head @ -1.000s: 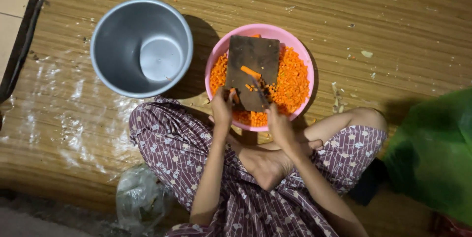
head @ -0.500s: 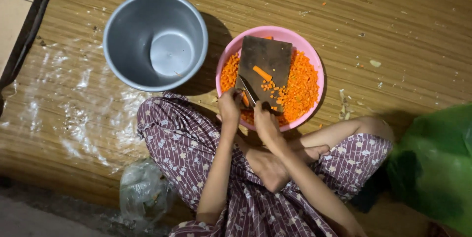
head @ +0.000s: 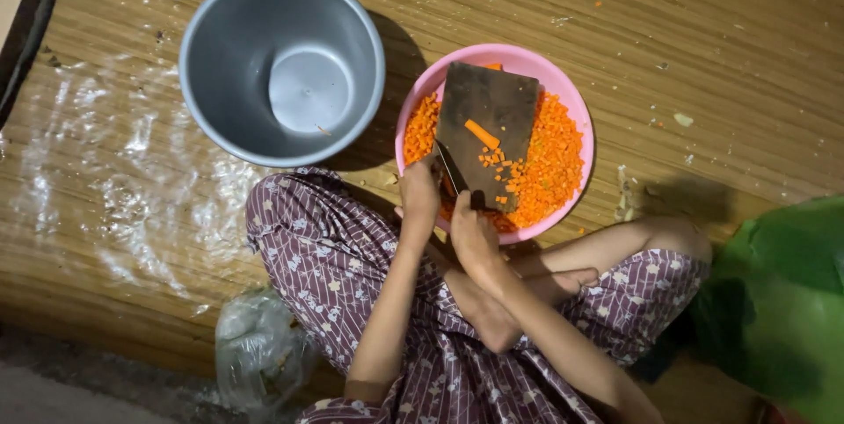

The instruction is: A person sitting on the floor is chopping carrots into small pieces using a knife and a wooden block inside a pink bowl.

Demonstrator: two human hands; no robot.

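Where the two hands meet at the near edge of one dark board (head: 489, 121), we see the right hand (head: 472, 235) closed around one knife (head: 454, 171), its blade lying on the board, and the left hand (head: 420, 195) curled at the board's corner; whether it grips anything we cannot tell. One carrot stick (head: 481, 133) lies on the board among diced bits. The board rests across one pink bowl (head: 576, 108) of diced carrot. One empty grey pot (head: 281, 68) stands just beside the bowl, one green bag (head: 778, 301) further off.
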